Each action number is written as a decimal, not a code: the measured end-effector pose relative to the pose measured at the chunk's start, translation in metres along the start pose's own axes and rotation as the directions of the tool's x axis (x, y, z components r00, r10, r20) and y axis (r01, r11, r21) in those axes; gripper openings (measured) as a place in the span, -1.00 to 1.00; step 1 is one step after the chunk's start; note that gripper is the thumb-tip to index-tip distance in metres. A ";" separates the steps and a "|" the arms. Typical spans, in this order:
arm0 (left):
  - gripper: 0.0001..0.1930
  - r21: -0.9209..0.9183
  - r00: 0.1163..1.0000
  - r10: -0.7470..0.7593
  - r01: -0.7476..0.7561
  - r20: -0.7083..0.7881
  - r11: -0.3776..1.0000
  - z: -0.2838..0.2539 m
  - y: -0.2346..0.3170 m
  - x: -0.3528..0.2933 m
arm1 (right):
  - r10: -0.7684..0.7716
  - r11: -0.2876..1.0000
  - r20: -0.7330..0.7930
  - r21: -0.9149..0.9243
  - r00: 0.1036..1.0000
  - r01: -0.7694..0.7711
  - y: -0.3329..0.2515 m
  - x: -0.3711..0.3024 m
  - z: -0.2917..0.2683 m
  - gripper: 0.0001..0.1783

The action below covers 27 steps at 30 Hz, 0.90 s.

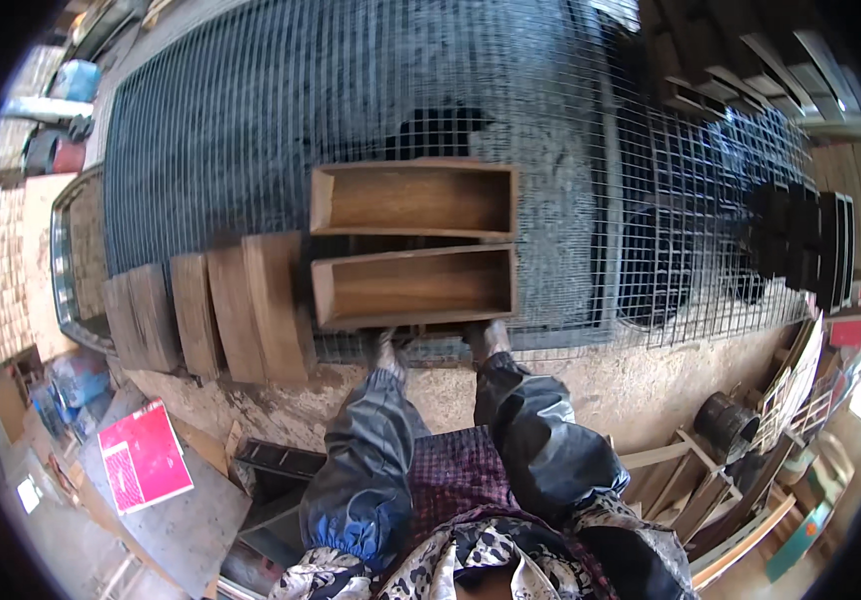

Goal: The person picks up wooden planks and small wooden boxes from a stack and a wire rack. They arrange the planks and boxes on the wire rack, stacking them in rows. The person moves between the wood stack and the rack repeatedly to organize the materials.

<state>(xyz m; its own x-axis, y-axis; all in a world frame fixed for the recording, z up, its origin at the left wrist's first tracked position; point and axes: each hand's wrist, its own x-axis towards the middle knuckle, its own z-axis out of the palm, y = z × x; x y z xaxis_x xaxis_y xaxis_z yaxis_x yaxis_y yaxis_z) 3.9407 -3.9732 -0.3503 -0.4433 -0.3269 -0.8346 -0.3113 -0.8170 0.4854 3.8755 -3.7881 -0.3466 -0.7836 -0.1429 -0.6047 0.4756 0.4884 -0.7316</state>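
Observation:
Two open wooden boxes, long and shallow, lie side by side over the wire mesh: a far box (411, 200) and a near box (416, 286). A narrow dark gap runs between them. At the left part of the near box's front wall is my left hand (388, 354), closed on its lower edge. My right hand (491, 340) grips the same edge farther right. Fingers of both hands are partly hidden under the box and somewhat blurred. Dark shiny sleeves cover both forearms.
Several wooden boxes (251, 310) stand in a row on the mesh rack (221, 130) at left. More dark wooden pieces (811, 240) are at far right. A pink-red sheet (146, 457) lies on a grey table at lower left. Wooden frames and a dark can (727, 425) sit lower right.

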 end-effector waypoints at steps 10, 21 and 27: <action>-0.61 0.226 0.999 -0.031 0.027 0.015 0.974 0.057 -0.009 -0.130 | -0.047 0.762 -0.290 0.608 0.956 0.222 0.081 -0.104 -0.032 -0.65; -0.61 0.531 0.962 -0.160 0.019 0.220 0.847 0.047 -0.016 -0.147 | 0.161 0.849 -0.466 0.515 0.870 0.118 0.036 -0.218 -0.061 -0.66; -0.50 0.660 0.886 -0.137 -0.218 0.442 0.719 0.060 -0.015 -0.160 | 0.187 0.847 -0.604 0.499 0.775 0.184 0.028 -0.261 -0.082 -0.65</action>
<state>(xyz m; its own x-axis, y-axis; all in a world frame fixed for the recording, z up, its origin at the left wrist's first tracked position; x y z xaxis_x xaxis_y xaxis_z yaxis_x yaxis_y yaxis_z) 3.9661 -3.8807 -0.2084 -0.7219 0.0321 -0.6913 -0.6820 -0.2020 0.7029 4.0607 -3.6667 -0.1831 -0.7594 0.5006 -0.4156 0.4578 -0.0427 -0.8880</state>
